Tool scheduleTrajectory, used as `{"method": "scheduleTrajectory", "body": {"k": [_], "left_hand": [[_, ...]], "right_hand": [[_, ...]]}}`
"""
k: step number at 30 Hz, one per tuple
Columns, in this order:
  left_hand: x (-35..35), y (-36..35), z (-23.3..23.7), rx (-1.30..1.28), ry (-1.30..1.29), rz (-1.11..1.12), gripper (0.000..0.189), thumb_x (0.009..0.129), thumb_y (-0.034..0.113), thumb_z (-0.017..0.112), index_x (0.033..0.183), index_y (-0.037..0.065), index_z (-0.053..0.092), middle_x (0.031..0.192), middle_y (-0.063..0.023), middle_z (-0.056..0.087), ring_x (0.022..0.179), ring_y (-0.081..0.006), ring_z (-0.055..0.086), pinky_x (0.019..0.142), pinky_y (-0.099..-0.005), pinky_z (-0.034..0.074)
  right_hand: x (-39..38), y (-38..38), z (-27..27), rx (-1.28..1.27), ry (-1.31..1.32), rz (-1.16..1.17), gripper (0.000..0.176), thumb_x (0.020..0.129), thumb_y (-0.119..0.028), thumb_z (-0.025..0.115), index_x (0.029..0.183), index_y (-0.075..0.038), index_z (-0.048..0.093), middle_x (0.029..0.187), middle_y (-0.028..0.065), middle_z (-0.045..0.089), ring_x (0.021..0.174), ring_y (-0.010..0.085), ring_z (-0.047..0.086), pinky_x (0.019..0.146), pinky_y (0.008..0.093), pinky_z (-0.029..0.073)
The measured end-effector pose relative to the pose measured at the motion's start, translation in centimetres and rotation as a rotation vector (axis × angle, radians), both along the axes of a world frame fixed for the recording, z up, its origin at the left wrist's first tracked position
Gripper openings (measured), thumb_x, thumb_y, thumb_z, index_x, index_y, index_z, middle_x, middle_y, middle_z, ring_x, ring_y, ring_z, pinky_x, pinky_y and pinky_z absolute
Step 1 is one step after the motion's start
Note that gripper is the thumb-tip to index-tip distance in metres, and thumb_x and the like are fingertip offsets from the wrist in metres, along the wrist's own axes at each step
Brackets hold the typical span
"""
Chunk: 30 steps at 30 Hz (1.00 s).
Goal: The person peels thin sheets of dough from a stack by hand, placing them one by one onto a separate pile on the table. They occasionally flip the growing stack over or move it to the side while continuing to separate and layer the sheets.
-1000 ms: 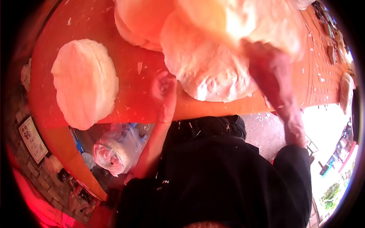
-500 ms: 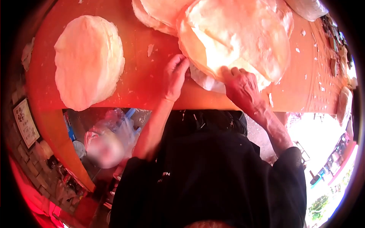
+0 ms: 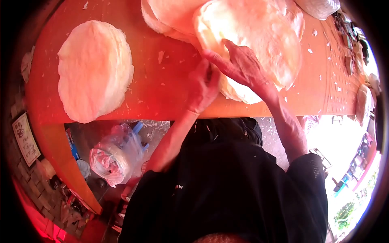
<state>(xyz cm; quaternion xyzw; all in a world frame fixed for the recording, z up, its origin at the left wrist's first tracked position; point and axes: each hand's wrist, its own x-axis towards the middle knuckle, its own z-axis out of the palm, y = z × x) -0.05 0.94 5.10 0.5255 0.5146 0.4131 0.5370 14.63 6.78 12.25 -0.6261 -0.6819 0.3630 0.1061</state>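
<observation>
A wide stack of thin, pale round sheets (image 3: 263,36) lies on the orange table (image 3: 162,93), near its front edge. My right hand (image 3: 241,65) rests flat on top of this stack with the fingers spread. My left hand (image 3: 202,87) is at the stack's near-left edge, fingers closed on the rim of a sheet. A second stack (image 3: 170,16) sits partly under the first, toward the back. A third round stack (image 3: 95,69) lies apart at the left of the table, untouched.
White flakes are scattered over the tabletop. A clear plastic bag (image 3: 115,156) with pale contents sits below the table's front edge at the left. A framed sign (image 3: 23,139) leans lower left. Small objects (image 3: 351,44) line the table's far right side.
My right hand has moved from the stack's front edge up onto its top. My left hand has shifted right and closed on the stack's edge.
</observation>
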Motion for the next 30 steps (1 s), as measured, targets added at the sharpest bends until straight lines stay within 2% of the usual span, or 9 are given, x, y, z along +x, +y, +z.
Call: {"method": "scheduleTrajectory", "body": {"k": [2, 7, 9, 14, 17, 19, 20, 26, 30], "left_hand": [[1.1, 0.0, 0.9, 0.241, 0.28, -0.031, 0.029, 0.089, 0.012, 0.056, 0.117, 0.002, 0.053, 0.078, -0.0217, 0.06, 0.06, -0.0364, 0.062, 0.051, -0.0401, 0.049], [4.3, -0.4, 2.5, 0.497, 0.251, 0.062, 0.019, 0.085, 0.012, 0.058, 0.101, 0.002, 0.057, 0.075, -0.0198, 0.06, 0.062, -0.0393, 0.061, 0.051, -0.0437, 0.048], [4.4, -1.3, 2.5, 0.792, 0.649, -0.093, 0.02, 0.085, 0.012, 0.058, 0.103, 0.003, 0.058, 0.075, -0.0188, 0.06, 0.061, -0.0374, 0.06, 0.051, -0.0438, 0.047], [4.6, -1.8, 5.0, 0.647, 0.447, -0.06, 0.014, 0.086, 0.014, 0.06, 0.092, 0.001, 0.058, 0.086, -0.0203, 0.061, 0.075, -0.0334, 0.063, 0.058, -0.0406, 0.049], [3.7, -1.5, 4.2, 0.375, -0.037, -0.114, 0.035, 0.094, 0.025, 0.056, 0.123, 0.004, 0.056, 0.107, -0.0145, 0.064, 0.09, -0.0299, 0.065, 0.074, -0.0347, 0.051], [1.7, -1.3, 4.3, -0.203, -0.463, 0.134, 0.045, 0.097, 0.028, 0.051, 0.129, -0.003, 0.046, 0.118, -0.0176, 0.063, 0.104, -0.0308, 0.063, 0.086, -0.0407, 0.052], [0.3, -1.2, 4.4, -0.205, -0.454, 0.124, 0.045, 0.097, 0.028, 0.051, 0.129, -0.003, 0.046, 0.118, -0.0176, 0.063, 0.104, -0.0308, 0.063, 0.086, -0.0407, 0.052], [-11.3, 0.1, 4.8, -0.172, -1.288, 0.173, 0.053, 0.098, 0.032, 0.05, 0.139, -0.001, 0.041, 0.133, -0.0139, 0.055, 0.118, -0.0294, 0.055, 0.102, -0.0433, 0.043], [-14.1, -0.2, 2.3, -0.214, -0.766, 0.511, 0.054, 0.097, 0.032, 0.052, 0.141, 0.004, 0.041, 0.141, -0.0116, 0.048, 0.127, -0.0285, 0.048, 0.108, -0.0443, 0.038]], "right_hand": [[0.0, 0.2, -0.4, 0.083, -0.04, -0.005, 0.061, 0.083, -0.055, 0.067, 0.101, 0.003, 0.063, 0.067, 0.0202, 0.062, 0.066, 0.0305, 0.065, 0.063, 0.0421, 0.047], [1.3, 0.2, 1.6, 0.048, 0.083, 0.014, 0.046, 0.083, -0.044, 0.071, 0.094, 0.0, 0.065, 0.074, 0.0167, 0.064, 0.073, 0.0272, 0.065, 0.066, 0.0388, 0.049], [0.7, 0.5, 1.6, 0.029, -0.295, 0.123, 0.038, 0.083, -0.037, 0.07, 0.097, -0.002, 0.066, 0.077, 0.0165, 0.066, 0.076, 0.0257, 0.066, 0.068, 0.0369, 0.05], [3.2, 1.8, 2.0, -0.027, -0.172, 0.15, 0.025, 0.08, -0.024, 0.062, 0.077, 0.0, 0.069, 0.064, 0.0177, 0.063, 0.061, 0.0254, 0.064, 0.06, 0.0377, 0.05], [3.4, 1.9, 8.7, -0.086, -0.194, 0.137, 0.029, 0.082, -0.023, 0.062, 0.093, 0.003, 0.068, 0.083, 0.0158, 0.069, 0.079, 0.0219, 0.067, 0.069, 0.035, 0.052], [4.5, 0.7, 9.4, 0.057, 0.571, 0.052, 0.021, 0.085, -0.014, 0.062, 0.097, 0.001, 0.07, 0.085, 0.0119, 0.071, 0.078, 0.0199, 0.07, 0.073, 0.0339, 0.055], [5.1, 0.5, 10.4, 0.048, 0.783, 0.022, 0.021, 0.085, -0.014, 0.062, 0.098, 0.002, 0.069, 0.087, 0.0122, 0.071, 0.079, 0.0202, 0.069, 0.074, 0.0337, 0.055], [8.8, 3.6, 8.6, -0.174, 1.19, -0.238, 0.025, 0.086, -0.012, 0.064, 0.103, 0.006, 0.066, 0.096, 0.0136, 0.07, 0.087, 0.0224, 0.069, 0.082, 0.0322, 0.056], [11.2, 6.0, -5.1, -0.36, 0.914, -0.405, 0.033, 0.086, -0.018, 0.066, 0.108, 0.007, 0.062, 0.099, 0.0113, 0.068, 0.087, 0.018, 0.066, 0.078, 0.032, 0.054]]}}
